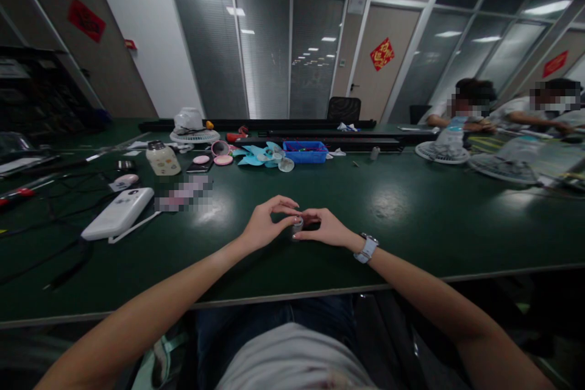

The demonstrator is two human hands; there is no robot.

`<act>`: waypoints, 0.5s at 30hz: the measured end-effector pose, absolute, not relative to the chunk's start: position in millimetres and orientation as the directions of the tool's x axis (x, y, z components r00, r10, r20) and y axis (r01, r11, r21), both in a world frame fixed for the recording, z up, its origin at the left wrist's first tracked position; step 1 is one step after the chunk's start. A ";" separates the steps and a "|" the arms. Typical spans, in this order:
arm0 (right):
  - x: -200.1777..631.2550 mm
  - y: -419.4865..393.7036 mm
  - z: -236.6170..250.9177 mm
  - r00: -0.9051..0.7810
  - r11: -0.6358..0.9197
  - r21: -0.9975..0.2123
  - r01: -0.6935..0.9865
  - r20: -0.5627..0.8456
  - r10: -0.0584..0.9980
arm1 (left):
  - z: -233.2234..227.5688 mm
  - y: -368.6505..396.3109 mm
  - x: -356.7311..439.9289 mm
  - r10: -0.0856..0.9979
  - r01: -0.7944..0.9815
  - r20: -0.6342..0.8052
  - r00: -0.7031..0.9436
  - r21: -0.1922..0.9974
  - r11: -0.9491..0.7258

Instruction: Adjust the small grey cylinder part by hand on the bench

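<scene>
I log first a long dark green table (pixel 411 219), which fills the view and bears everything else. On its far right two other people sit, their arms resting by white fan grilles (pixel 442 152); I keep them apart from my own hands. At left lies a white power bank (pixel 117 213) with a cable, just beside a tangle of black wires (pixel 46 195). Further back stand a white fan base (pixel 194 128), a small jar (pixel 163 158), a pale blue fan blade (pixel 258 155) and a blue tray (pixel 305 152) of small parts, with pink round pieces (pixel 223 159) between jar and blade. Near the table's front edge, at centre, my left hand (pixel 262 225) and my right hand (pixel 326 228) meet, fingertips touching. Between them sits a small dark cylindrical part (pixel 297 226), standing on the table, pinched from both sides by thumbs and forefingers closed on it. My right wrist wears a white watch (pixel 367 248). What the part is, I cannot tell at this size.
</scene>
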State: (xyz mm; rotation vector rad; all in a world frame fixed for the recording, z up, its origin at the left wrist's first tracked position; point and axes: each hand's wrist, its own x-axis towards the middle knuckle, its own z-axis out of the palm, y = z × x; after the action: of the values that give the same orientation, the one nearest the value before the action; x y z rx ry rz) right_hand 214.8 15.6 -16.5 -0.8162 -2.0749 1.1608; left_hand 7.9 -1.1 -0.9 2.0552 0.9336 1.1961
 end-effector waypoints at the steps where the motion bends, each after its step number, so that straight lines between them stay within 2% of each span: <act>1: 215.0 15.4 -16.3 -0.621 0.427 -0.879 0.213 0.216 0.754 | -0.4 -1.2 7.6 0.794 0.282 0.487 0.363 0.755 -0.592; 15: 213.1 12.2 -15.0 -0.609 0.441 -0.870 0.220 0.230 0.759 | 0.8 -0.4 4.6 0.801 0.302 0.420 0.427 0.768 -0.564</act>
State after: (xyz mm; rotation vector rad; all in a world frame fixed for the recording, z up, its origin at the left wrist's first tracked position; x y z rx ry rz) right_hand 213.1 12.2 -15.0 -0.8178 -2.0772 1.1287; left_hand 4.6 -0.4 0.8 2.0791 0.9264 1.0696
